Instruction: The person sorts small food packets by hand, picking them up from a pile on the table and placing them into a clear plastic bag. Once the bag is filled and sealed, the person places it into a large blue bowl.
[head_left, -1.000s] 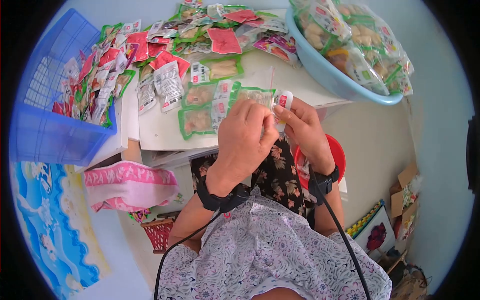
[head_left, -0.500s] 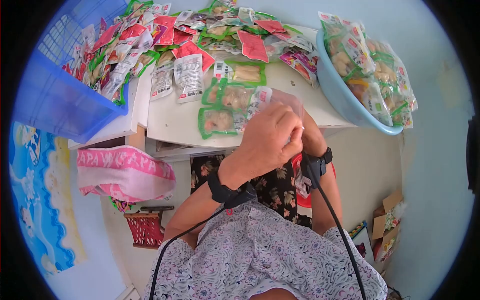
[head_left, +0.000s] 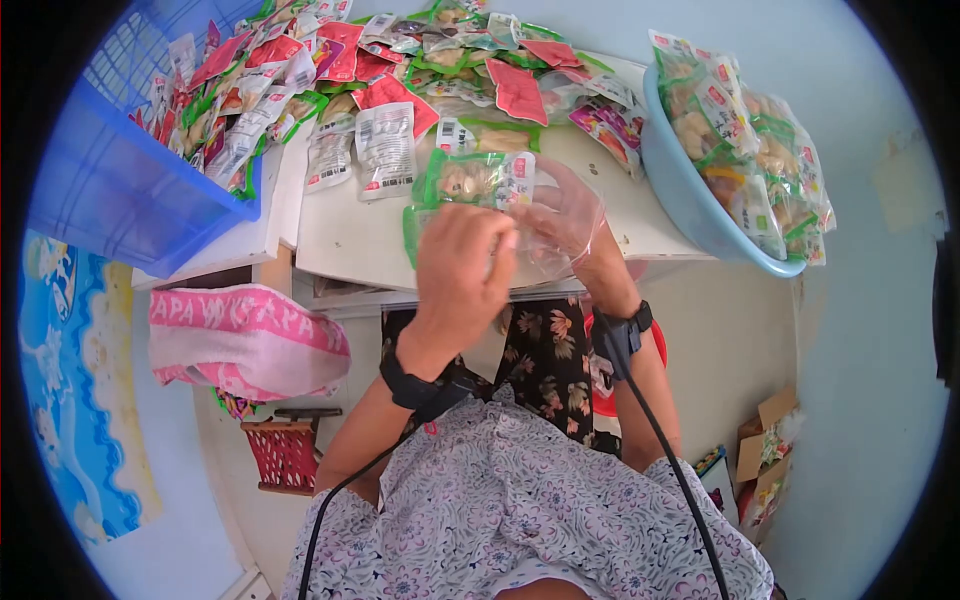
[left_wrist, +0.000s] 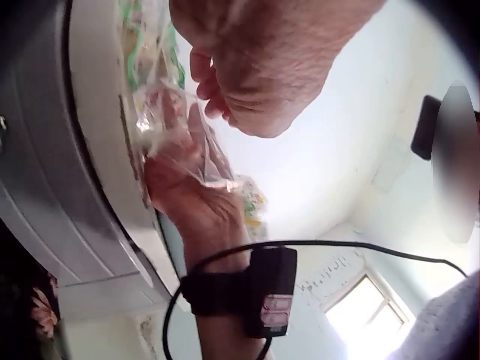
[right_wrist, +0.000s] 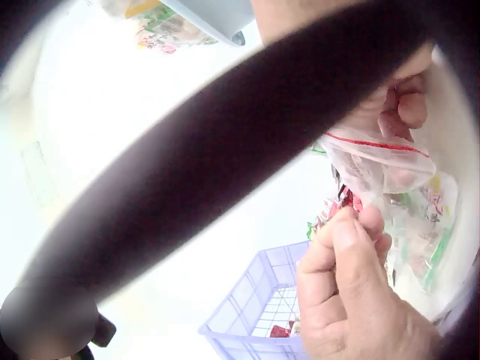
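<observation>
My right hand (head_left: 565,230) holds a clear plastic bag (head_left: 585,200), and its fingers show through the film. The bag has a red line along its mouth (right_wrist: 375,144) in the right wrist view, with curled fingers beside that line. My left hand (head_left: 460,265), blurred, is over the table to the left of the bag. Its fingers are curled with the thumb against them, as the right wrist view shows, and nothing shows in them. Just beyond lies a green-edged food pack (head_left: 470,180); another green-edged pack (head_left: 411,235) is partly covered by the left hand.
At the left, a blue basket (head_left: 130,190) holds several small packs. A pile of packs (head_left: 450,50) covers the back of the white table (head_left: 340,235). The light-blue tub (head_left: 690,200) at the right is full of larger bags. A pink towel (head_left: 240,335) hangs below.
My hands were together at the bag one second ago. The left hand has since moved away leftwards over the packs. The bag now lies spread across the right hand.
</observation>
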